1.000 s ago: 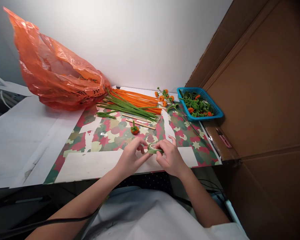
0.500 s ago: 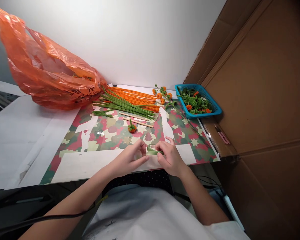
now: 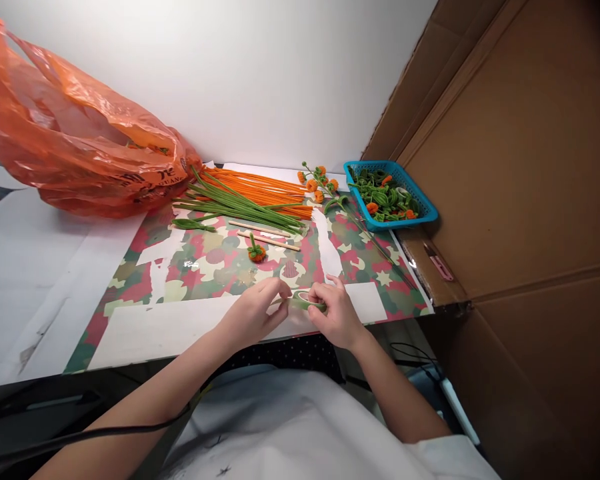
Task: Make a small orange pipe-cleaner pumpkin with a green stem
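Two hands close together at the near edge of the table (image 3: 40, 267), over the patterned paper (image 3: 200, 263). Right hand (image 3: 336, 317) curled around a small roll of green tape (image 3: 307, 301), fingers (image 3: 325, 292) bent over its top and thumb underneath. Left hand (image 3: 253, 313) just beside it, fingertips pinched on the loose end of the tape, pulled out a little to the left. Roll held just above the paper, between both hands.

Farther back, a small orange ball with a green stem (image 3: 255, 251), lying alone on the paper. Behind that, two thin wooden sticks (image 3: 263, 235), then a bunch of long green stems (image 3: 240, 205) and long orange stems (image 3: 260, 187) side by side. To the right, a branch with little orange balls (image 3: 320, 185), and a blue basket (image 3: 427, 215) full of green and orange bits. Big orange plastic bag (image 3: 75, 153) at the back left. Brown cardboard wall (image 3: 520, 167) on the right side
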